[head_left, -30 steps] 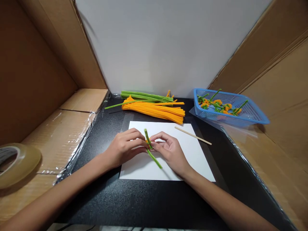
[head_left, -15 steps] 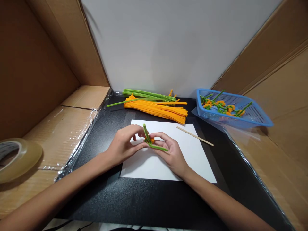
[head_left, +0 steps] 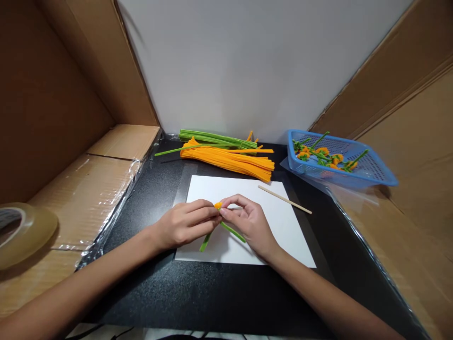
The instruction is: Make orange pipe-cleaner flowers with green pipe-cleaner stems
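Over the white paper [head_left: 283,226], my left hand [head_left: 193,222] is closed around a small pipe-cleaner piece. Its orange tip [head_left: 218,205] pokes out between the hands, and two green ends [head_left: 233,233] spread downward below the fingers. My right hand [head_left: 249,222] pinches the same piece from the right with thumb and index finger. The part between the fingertips is mostly hidden. Behind the paper lie a bundle of orange pipe cleaners [head_left: 230,161] and a green bundle [head_left: 215,138]. A thin wooden stick [head_left: 285,199] rests across the paper's right edge.
A blue basket [head_left: 371,177] at the back right holds several orange and green pieces. A roll of clear tape [head_left: 44,233] sits on cardboard at the left. Cardboard walls flank the black table [head_left: 212,297], and a pale wall stands behind.
The piece has been turned over: its green ends now point downward, and the orange part shows on top. The left fingers have closed further around it.
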A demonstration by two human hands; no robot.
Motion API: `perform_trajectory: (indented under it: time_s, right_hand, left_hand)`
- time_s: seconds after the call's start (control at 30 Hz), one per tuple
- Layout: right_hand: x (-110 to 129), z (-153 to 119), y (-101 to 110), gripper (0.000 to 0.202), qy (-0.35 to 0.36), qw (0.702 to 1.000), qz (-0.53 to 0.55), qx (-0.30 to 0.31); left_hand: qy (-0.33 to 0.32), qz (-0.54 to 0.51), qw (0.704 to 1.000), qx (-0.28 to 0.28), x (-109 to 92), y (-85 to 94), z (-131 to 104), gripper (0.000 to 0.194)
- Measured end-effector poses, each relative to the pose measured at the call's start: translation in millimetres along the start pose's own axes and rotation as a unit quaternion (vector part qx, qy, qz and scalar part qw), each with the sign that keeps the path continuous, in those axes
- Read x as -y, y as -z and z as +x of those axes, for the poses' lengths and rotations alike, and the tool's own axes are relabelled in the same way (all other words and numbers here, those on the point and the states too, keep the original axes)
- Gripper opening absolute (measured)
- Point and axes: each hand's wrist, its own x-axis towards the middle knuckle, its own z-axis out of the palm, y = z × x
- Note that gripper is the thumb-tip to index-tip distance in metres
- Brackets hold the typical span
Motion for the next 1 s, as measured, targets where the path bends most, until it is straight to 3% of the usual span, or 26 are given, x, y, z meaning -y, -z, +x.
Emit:
perform_trajectory:
  time_s: [0.33, 0.53, 0.63, 0.83, 1.0]
  right_hand:
    - [3, -6, -10, 0.027, 0.07, 0.993, -0.067, -0.062]
    - [2, -6, -11, 0.028, 0.055, 0.993, -0.069, -0.078]
    - [4, -5, -9, 0.026, 0.048, 0.994, -0.071, -0.065]
    - [3, -3, -1, 0.016, 0.089, 0.993, -0.075, 0.023]
    - [-2, -2, 5, 0.027, 0.109, 0.989, -0.073, 0.065]
  left_hand:
    - [-0.105, 0.029, 0.994, 0.01, -6, 9.0, 10, 0.021]
    - [-0.108, 0.02, 0.993, 0.036, -4, 9.0, 10, 0.025]
    - [-0.068, -0.01, 0.997, 0.025, -3, 4.1, 5, 0.013]
    - [0.126, -0.087, 0.985, -0.076, -2, -11.4, 0, 0.01]
    - [0.174, -0.07, 0.979, -0.081, 0, -9.3, 4, 0.004]
